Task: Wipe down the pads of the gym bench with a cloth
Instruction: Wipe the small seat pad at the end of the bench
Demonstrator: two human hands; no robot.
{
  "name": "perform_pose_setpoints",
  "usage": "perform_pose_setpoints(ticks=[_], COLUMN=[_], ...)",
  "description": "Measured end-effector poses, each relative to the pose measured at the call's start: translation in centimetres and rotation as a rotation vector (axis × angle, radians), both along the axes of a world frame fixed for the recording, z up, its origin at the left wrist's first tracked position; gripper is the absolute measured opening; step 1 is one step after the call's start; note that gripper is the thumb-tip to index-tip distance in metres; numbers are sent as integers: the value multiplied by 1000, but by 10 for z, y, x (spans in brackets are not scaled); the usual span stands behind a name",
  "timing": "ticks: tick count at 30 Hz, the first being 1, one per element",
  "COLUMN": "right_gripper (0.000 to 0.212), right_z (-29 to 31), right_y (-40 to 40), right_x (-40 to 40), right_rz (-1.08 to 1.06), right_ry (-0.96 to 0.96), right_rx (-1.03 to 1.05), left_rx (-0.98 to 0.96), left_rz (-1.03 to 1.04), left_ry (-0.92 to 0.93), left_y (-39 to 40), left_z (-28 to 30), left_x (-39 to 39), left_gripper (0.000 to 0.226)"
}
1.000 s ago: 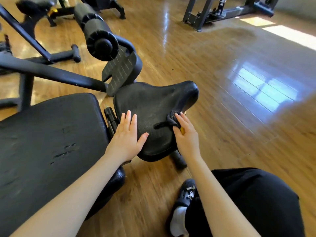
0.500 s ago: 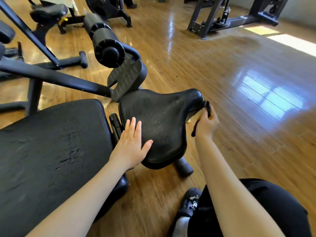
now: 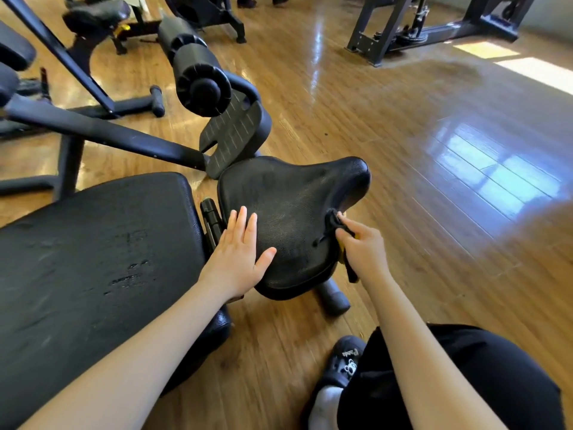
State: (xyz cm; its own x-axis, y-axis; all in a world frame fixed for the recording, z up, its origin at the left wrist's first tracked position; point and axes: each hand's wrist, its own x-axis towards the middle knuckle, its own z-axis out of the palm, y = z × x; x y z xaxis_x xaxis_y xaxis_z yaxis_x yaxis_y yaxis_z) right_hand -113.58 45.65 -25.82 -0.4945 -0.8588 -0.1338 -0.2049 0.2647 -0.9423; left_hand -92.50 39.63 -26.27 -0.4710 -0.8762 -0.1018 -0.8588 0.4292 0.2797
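The gym bench has a black seat pad [image 3: 291, 212] in the middle and a large black back pad [image 3: 93, 259] at the left with scuffed, cracked patches. My left hand [image 3: 237, 257] lies flat with straight fingers on the seat pad's near left part. My right hand [image 3: 364, 248] grips a dark cloth [image 3: 333, 225] bunched in its fingers and presses it against the seat pad's right edge. A strip of the cloth hangs down below the hand, and a bit of yellow shows under the fingers.
A black foam roller [image 3: 198, 72] and a footplate [image 3: 232, 138] stand just beyond the seat. Bench frame bars [image 3: 102, 131] cross at left. More gym machines [image 3: 434, 23] stand at the back. My shoe [image 3: 344, 361] and dark trouser leg rest on the wooden floor [image 3: 434, 150].
My right hand, which had swept out to the seat pad's far right tip, has come back along the pad's right edge with the cloth. My left hand stayed flat on the pad.
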Motion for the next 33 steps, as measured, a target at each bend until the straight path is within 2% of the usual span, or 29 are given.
perform_pose_setpoints(ticks=[2, 5, 7, 11, 14, 17, 20, 22, 25, 30, 33], right_gripper=[33, 35, 37, 41, 40, 39, 33, 31, 35, 32, 31], right_z=[4, 9, 16, 18, 6, -9, 6, 18, 31, 33, 22], right_y=[5, -13, -39, -73, -62, -37, -29, -36, -68, -117, -121], right_x=[-6, -27, -44, -50, -28, -5, -30, -65, -101, -98, -90], right_rz=[-11, -242, -303, -251, -274, -162, 27, 37, -90, 57, -42], right_ry=[12, 11, -13, 98, 92, 88, 314, 404, 343, 157, 163], right_rx=[-16, -118, -156, -150, -199, -174, -93, -80, -111, -54, -60], left_rx=[2, 6, 0, -6, -7, -1, -5, -5, -5, 10, 19], left_rz=[8, 14, 10, 13, 15, 11, 15, 16, 23, 15, 13], left_ry=[8, -5, -11, 0, 7, 5, -5, -11, -2, 6, -18], left_y=[1, 1, 0, 0, 0, -1, -1, 0, 1, 1, 0], left_z=[1, 2, 2, 0, 1, 1, 1, 1, 2, 4, 5], left_x=[0, -1, -1, 0, 1, 0, 0, -1, -1, -1, 0], left_gripper=[74, 74, 74, 74, 74, 75, 75, 75, 74, 76, 77])
